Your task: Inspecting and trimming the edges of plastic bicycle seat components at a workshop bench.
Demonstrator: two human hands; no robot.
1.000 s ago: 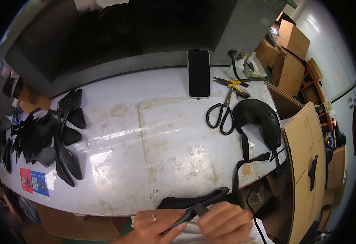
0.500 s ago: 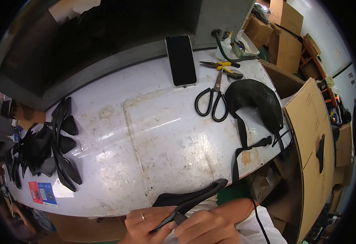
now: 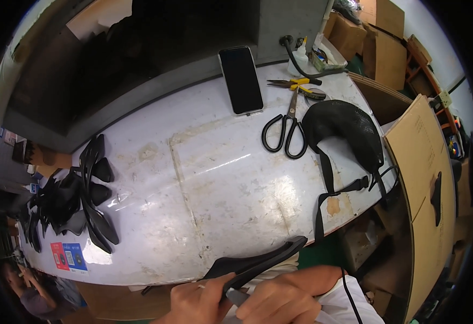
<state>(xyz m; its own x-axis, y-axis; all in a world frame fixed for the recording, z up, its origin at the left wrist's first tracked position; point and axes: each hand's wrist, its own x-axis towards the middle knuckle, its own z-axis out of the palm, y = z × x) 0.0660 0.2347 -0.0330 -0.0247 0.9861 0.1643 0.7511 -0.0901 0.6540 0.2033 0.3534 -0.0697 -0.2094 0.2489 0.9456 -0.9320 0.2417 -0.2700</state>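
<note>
Over the table's near edge, a black, curved, flexible strip-like piece (image 3: 263,264) is gripped between my hands. My left hand (image 3: 199,299) is closed around its near end, thumb on top. My right hand (image 3: 279,302) is closed beside it, on a short dark-grey flap (image 3: 237,296); whether the flap belongs to the same piece I cannot tell. The piece's far tip points up and to the right. Fingers hide its near end.
Black-handled scissors (image 3: 286,132), yellow-handled pliers (image 3: 296,83), an upright phone (image 3: 242,81) and a black curved pouch with straps (image 3: 350,124) are on the white table (image 3: 225,189). Similar black pieces (image 3: 66,202) pile up at left. Cardboard (image 3: 420,189) stands right; another person (image 3: 39,291) is lower left.
My view has shifted slightly, moving the table contents a little rightward. My left hand has turned, its thumb now lying over the black piece. Both hands keep their hold.
</note>
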